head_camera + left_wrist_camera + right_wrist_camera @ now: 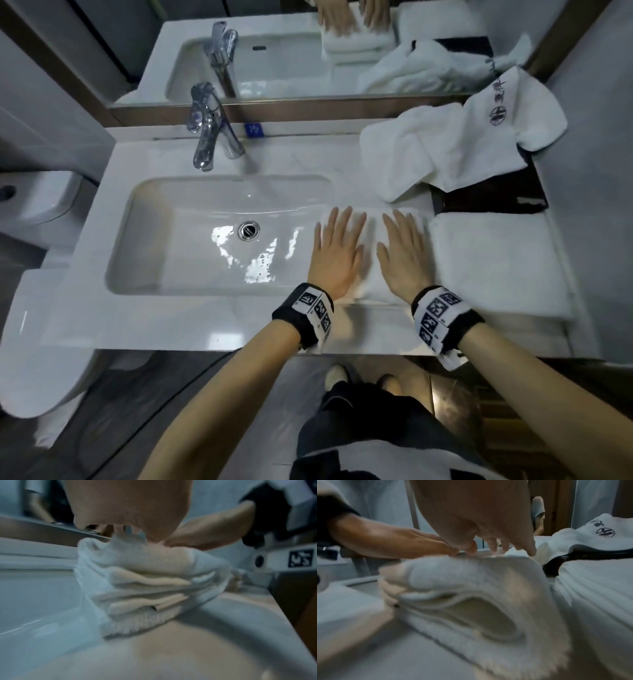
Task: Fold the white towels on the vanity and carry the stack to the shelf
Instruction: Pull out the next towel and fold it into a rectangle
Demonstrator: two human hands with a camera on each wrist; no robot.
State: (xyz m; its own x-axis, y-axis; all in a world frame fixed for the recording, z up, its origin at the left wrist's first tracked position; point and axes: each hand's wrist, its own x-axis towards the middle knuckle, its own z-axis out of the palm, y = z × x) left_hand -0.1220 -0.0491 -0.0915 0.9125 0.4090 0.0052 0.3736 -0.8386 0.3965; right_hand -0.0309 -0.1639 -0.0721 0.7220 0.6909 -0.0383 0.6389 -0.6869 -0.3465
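Pressed flat under both palms — a folded towel (371,270) at the front of the vanity (191,318), just right of the sink (191,240). Left hand (337,253) on its left half, right hand (404,255) on its right half, fingers straight and spread, pointing toward the mirror (274,51); nothing gripped by either, only weight bearing down. Seen from the left wrist, several stacked layers at the near edge of that folded towel (147,580), slightly fanned, with the left hand (126,509) above and the right hand (205,534) alongside. Much the same from the right wrist: right hand (479,513) on top of the folded towel (471,588), left hand (393,543) beside it.

Long axis of the pressed bundle running away from the body, front edge to back, so thumbs almost meeting over its middle. Directly to the right and touching or nearly so — a second folded towel (493,263), larger and flat. Behind both, toward the mirror, a loose crumpled towel (445,150) with a dark printed logo, partly draped over a dark tray (496,195). Nearer to the right hand, both of these, so likely the right hand's reach for whichever comes next. Folding apparently not finished; shelf not in view.
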